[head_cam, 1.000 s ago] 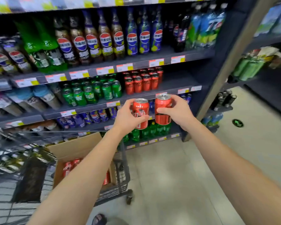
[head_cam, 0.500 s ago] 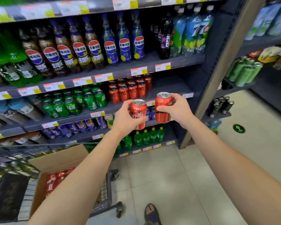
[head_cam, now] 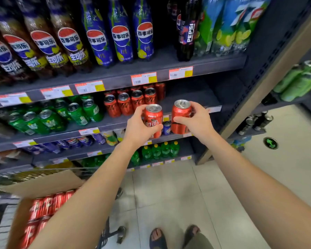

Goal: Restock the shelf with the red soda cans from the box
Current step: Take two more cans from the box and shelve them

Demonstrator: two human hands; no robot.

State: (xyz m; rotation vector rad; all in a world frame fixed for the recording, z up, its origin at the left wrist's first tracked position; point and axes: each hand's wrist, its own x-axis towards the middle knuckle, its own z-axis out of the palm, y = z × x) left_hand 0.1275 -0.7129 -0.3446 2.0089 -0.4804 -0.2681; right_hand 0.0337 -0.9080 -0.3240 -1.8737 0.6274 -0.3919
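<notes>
My left hand [head_cam: 139,125] grips an upright red soda can [head_cam: 153,116]. My right hand [head_cam: 196,121] grips a second upright red soda can [head_cam: 180,116] just to its right. Both cans hang in front of the edge of the grey shelf [head_cam: 192,97], close to the group of red cans [head_cam: 131,101] standing on it. The shelf is bare to the right of that group. At the lower left, the cardboard box [head_cam: 48,184] holds several more red cans [head_cam: 43,209], partly hidden by my left forearm.
Green cans [head_cam: 57,114] stand left of the red ones. Large cola bottles [head_cam: 97,38] fill the shelf above; small bottles [head_cam: 158,151] line the lower shelves. The box sits in a wheeled cart [head_cam: 113,234]. My sandalled feet [head_cam: 172,236] stand on the tiled floor.
I have stepped closer to the shelves, which now fill more of the view. Both hands with their cans have moved forward, nearer the shelf with the red cans.
</notes>
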